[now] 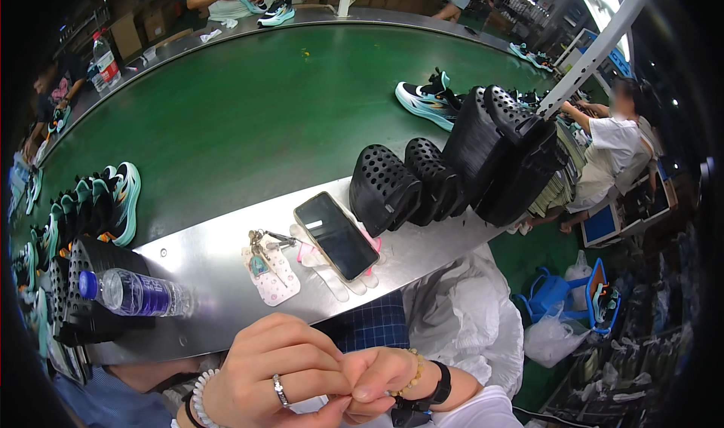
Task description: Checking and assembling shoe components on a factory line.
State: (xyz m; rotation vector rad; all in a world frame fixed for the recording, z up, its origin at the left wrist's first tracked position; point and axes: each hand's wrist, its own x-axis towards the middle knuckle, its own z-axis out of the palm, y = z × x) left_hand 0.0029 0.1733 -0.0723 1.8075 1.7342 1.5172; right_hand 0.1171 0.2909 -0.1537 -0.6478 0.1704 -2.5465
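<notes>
My left hand [280,368], with a ring and a beaded bracelet, meets my right hand [377,381] above my lap, at the lower edge of the view. The fingertips of both are pinched together; whatever lies between them is too small or hidden to make out. A dark band and a pale beaded bracelet circle the right wrist. Beyond the hands, on the metal ledge, a smartphone [337,236] lies on a white work glove [332,282]. Beside it is a bunch of keys [265,245] with a pale patterned pouch [271,286].
Black perforated clogs [381,189] stand along the ledge to the right. A water bottle [143,292] lies on its side at left, near several sneakers [124,202]. Another sneaker [426,102] rests on the green belt [249,111]. Co-workers stand around it. A blue plastic chair [554,296] is at right.
</notes>
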